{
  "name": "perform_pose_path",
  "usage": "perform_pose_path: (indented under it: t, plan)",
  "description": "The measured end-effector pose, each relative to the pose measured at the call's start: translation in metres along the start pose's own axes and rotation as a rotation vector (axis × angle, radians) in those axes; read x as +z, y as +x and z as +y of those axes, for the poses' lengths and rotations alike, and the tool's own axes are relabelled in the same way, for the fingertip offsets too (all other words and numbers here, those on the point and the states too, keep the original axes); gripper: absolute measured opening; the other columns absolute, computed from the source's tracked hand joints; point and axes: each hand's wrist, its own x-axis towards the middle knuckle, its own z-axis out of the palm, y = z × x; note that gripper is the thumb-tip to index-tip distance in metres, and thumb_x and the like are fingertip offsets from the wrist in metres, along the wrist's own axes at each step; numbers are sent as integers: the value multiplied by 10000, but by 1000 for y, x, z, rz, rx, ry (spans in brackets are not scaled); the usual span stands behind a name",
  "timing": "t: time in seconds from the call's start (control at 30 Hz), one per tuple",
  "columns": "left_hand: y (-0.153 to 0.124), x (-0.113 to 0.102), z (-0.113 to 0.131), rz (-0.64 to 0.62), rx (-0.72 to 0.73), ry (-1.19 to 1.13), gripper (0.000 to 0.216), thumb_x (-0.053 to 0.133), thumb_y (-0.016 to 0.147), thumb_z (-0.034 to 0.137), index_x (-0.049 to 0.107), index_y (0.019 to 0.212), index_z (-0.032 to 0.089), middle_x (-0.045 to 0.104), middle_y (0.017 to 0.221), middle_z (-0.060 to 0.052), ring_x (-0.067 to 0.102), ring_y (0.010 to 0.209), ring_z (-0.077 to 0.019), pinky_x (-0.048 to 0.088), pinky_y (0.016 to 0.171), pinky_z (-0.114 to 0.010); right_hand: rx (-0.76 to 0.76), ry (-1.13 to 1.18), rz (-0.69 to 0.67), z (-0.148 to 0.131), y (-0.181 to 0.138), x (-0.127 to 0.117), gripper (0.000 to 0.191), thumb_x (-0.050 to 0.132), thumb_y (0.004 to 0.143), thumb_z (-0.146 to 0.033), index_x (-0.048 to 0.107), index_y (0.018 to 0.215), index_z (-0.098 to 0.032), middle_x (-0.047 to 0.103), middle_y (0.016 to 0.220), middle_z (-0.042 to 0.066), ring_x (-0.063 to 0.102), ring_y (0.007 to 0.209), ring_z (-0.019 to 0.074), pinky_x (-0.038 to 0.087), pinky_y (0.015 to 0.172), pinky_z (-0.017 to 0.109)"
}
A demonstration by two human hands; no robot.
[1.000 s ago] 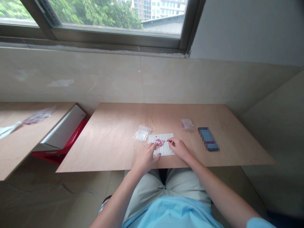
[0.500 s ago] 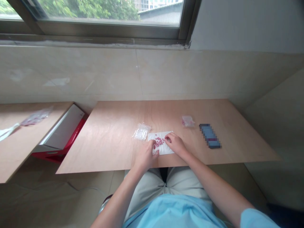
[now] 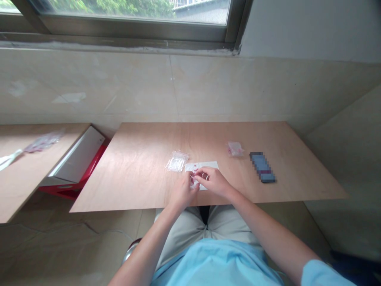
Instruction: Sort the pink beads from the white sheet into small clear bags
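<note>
On the wooden table lies a white sheet (image 3: 210,163), with small red beads (image 3: 195,165) partly hidden behind my fingers. My left hand (image 3: 185,188) is closed at the sheet's left side, and what looks like a small clear plastic bag (image 3: 194,183) with a pinkish tint shows between its fingers. Over the sheet, my right hand (image 3: 214,181) has its fingertips pinched together, close to or touching the left fingertips. Whatever sits in that pinch is too small to make out.
A stack of clear plastic bags (image 3: 177,161) lies behind my left hand. Farther back right are a small bag with red bits (image 3: 235,149) and a blurred-out phone (image 3: 263,167). Another table (image 3: 18,190) stands left, across a gap with a red stool-like object (image 3: 92,169).
My right hand has moved left, from the right part of the white sheet to my left fingertips, and now covers most of the beads. My left hand has stayed nearly in place.
</note>
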Motion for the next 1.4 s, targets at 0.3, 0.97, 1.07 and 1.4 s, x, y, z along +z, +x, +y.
perform_pose_path:
  t: [0.3,0.97,1.07,1.4]
  plan:
    - [1,0,-4,13,-33,21,241,585,877,293,513,1093,212,628,870,-28,618,769,-187,439,680,-281,20,-410,83,62,-11,-7,182,599,914,-155,703,1055,-207,702,1041,72,660,909,193,504,844,294]
    - [2,1,-5,-5,-16,25,254,593,874,292,512,1101,214,622,872,-32,618,776,-199,427,687,-292,-6,-411,92,76,-11,-3,160,607,905,-104,700,996,-198,648,1025,67,640,860,174,500,809,283]
    - [2,1,-5,-13,-16,30,253,590,875,290,504,1101,217,621,879,-30,618,780,-198,427,683,-289,6,-347,130,74,-10,-4,106,618,891,-123,695,917,-191,664,971,53,632,823,168,491,789,285]
    - [0,6,-2,-13,-31,-40,237,576,882,295,516,1097,217,650,927,-46,631,803,-206,451,702,-308,3,-24,4,5,-7,1,154,611,939,-310,724,963,-208,724,895,22,636,746,150,478,693,255]
